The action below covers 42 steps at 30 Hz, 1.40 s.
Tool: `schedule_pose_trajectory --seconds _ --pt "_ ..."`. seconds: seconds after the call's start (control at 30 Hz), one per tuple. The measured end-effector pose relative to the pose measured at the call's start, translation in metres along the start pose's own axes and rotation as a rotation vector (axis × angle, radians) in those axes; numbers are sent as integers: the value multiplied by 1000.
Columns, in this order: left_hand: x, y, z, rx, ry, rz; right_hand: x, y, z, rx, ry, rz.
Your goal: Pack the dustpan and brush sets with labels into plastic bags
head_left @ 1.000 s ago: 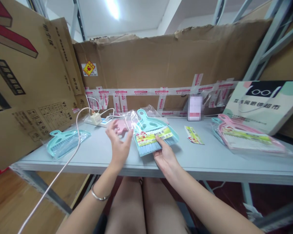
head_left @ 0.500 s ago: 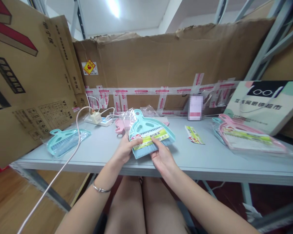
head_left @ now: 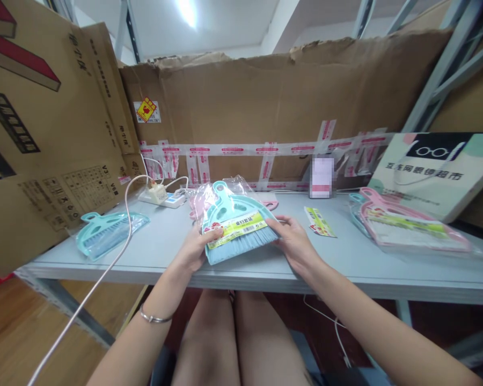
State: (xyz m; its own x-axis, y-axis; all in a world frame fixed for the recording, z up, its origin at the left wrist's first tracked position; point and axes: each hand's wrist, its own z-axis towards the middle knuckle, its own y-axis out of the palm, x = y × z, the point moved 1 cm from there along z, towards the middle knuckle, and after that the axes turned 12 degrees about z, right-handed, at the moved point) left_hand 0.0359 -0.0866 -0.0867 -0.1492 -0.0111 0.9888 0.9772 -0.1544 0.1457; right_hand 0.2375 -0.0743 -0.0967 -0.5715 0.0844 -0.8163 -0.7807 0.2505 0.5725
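A grey table [head_left: 346, 268] stands walled in by brown cardboard [head_left: 285, 96] patched with clear tape printed in red. The cardboard bears a yellow diamond sticker [head_left: 147, 109] whose writing is too small to read. At the table's front middle a person holds a teal dustpan-and-brush set [head_left: 235, 228], sleeved in a clear bag, tilted with its handle pointing away. Its yellow-green label card carries dark characters I cannot make out. The left hand [head_left: 194, 249] pinches the label's left corner under the thumb, and the right hand [head_left: 295, 244] is closed on the right edge by the bristles. A second teal set [head_left: 104, 231] lies far left, bagged pink sets [head_left: 406, 228] far right, and a loose label card [head_left: 320, 222] between. A paper bag [head_left: 434, 171] shows drawn spectacles above Chinese characters.
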Motion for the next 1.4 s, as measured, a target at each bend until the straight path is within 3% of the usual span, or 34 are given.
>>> schedule_pose_trajectory --seconds 0.07,0.2,0.27,0.7,1.0,1.2,1.4 --pt "0 -1 -1 -5 -19 -1 -4 -2 0 -10 -5 -37" --pt "2 -3 -3 -11 -43 17 -15 1 -4 -362 237 -23" --pt "2 -3 -4 -17 -46 20 -17 2 -5 -451 310 -48" --pt "3 -5 -3 74 -44 137 -2 2 -1 -277 212 -153" --pt "2 -15 6 31 -156 195 -6 -6 -6 -483 398 6" --pt "3 -16 -3 4 -109 162 2 -8 -6 -203 353 86" --pt "1 -13 -16 -50 61 273 -2 -5 -11 -121 300 42"
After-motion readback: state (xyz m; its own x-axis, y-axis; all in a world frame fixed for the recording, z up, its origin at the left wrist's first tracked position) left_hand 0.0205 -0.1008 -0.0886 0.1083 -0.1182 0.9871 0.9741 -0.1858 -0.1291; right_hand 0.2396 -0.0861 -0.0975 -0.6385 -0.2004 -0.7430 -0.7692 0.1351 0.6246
